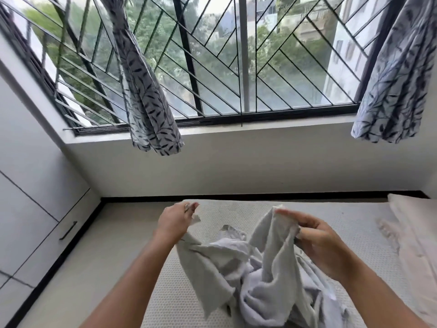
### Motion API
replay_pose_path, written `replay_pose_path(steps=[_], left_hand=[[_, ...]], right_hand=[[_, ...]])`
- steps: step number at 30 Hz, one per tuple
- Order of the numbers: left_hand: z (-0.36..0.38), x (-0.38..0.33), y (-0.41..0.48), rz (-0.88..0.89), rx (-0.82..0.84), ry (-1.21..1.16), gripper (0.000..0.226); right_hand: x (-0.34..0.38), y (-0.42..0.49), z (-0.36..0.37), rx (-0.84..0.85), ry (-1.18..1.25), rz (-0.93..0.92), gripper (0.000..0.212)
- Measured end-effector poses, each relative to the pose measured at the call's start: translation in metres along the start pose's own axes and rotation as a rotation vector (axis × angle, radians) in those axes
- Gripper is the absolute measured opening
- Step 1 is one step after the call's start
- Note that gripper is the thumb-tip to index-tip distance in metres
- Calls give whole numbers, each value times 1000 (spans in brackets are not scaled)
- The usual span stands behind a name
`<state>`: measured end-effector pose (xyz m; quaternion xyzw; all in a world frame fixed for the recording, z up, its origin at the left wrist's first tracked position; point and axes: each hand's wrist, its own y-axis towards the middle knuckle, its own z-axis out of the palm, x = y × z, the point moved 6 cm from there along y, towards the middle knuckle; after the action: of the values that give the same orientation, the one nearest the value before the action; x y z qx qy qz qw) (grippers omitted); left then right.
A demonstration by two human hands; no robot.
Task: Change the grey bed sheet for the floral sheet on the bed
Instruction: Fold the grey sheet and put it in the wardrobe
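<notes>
A crumpled pale grey-green sheet (257,275) hangs between both hands above the bare white mattress (343,223). My left hand (176,223) grips one edge of the sheet, raised at the left. My right hand (316,240) pinches another edge, which stands up in a peak. The rest of the sheet lies bunched on the mattress below my forearms. Its printed side cannot be made out.
A barred window (236,67) with leaf-print curtains (146,95) fills the far wall. White wardrobe doors (35,197) stand at the left, with a strip of floor (99,252) between them and the bed. A pale pillow or cloth (416,228) lies at the right.
</notes>
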<state>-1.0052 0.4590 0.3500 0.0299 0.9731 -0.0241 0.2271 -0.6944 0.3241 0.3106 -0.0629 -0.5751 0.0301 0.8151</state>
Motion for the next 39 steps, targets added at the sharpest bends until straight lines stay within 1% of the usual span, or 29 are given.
replay_pose_path(steps=[2,3,4,6,8,9,11,13,14,16,18,20,21,22,23,24,25,26,27,28,29,30,32,33,35,36,37,39], left_hand=[[-2,22,10,-13,-6,-307,41],[-2,31,14,-17,-7,-460,36],[0,39,15,-27,8,-601,26],[7,50,15,-63,78,-841,9],[16,62,13,-113,175,-991,12],[21,68,13,-136,230,-1016,13],[35,82,14,-172,348,-976,12],[51,95,13,-212,425,-924,13],[58,99,13,-232,422,-901,19],[66,105,12,-224,355,-821,26],[69,106,10,-164,272,-733,27],[74,98,3,-91,247,-743,25],[77,94,0,-63,251,-781,23],[80,88,-3,-35,256,-825,23],[81,83,-4,-23,268,-867,23],[82,78,-5,-26,291,-912,22],[84,73,-6,-45,323,-960,22],[87,69,-8,-78,362,-1002,22],[91,65,-10,-110,399,-1038,24],[95,61,-13,-144,425,-1064,28],[98,57,-16,-172,453,-1090,30],[102,51,-21,-197,476,-1122,27],[110,32,-29,-235,511,-1180,16],[112,18,-32,-249,518,-1199,17],[113,-6,-37,-273,506,-1252,18],[116,-20,-39,-289,484,-1278,15],[117,-28,-40,-300,466,-1310,13],[123,-46,-44,-324,429,-1358,12]], right_hand=[[0,3,6,-45,119,-1,48],[0,6,10,-85,144,-8,39],[-1,7,12,-131,154,-8,34],[-5,12,21,-195,163,2,37],[-10,17,33,-206,160,15,40],[-13,18,39,-216,148,24,35],[-22,20,51,-253,112,42,25],[-33,22,59,-321,35,71,22],[-39,22,60,-365,-3,91,21],[-52,23,58,-474,-53,136,19],[-65,22,55,-567,-60,188,20],[-74,17,52,-598,-99,272,18],[-80,15,49,-581,-138,320,18],[-83,12,47,-545,-206,372,25],[-86,11,43,-488,-303,421,35],[-88,10,40,-426,-422,466,40],[-89,11,37,-376,-541,491,38],[-90,12,34,-331,-636,505,31],[-90,15,31,-310,-695,509,22],[-91,18,29,-306,-704,501,17],[-91,23,28,-315,-680,472,14],[-89,28,27,-329,-637,428,15],[-80,37,29,-315,-519,289,19],[-74,42,28,-280,-495,215,20],[-71,49,37,-149,-513,106,17],[-71,49,37,-66,-529,83,13],[-72,48,43,16,-571,83,14],[-80,45,40,137,-710,83,38]])
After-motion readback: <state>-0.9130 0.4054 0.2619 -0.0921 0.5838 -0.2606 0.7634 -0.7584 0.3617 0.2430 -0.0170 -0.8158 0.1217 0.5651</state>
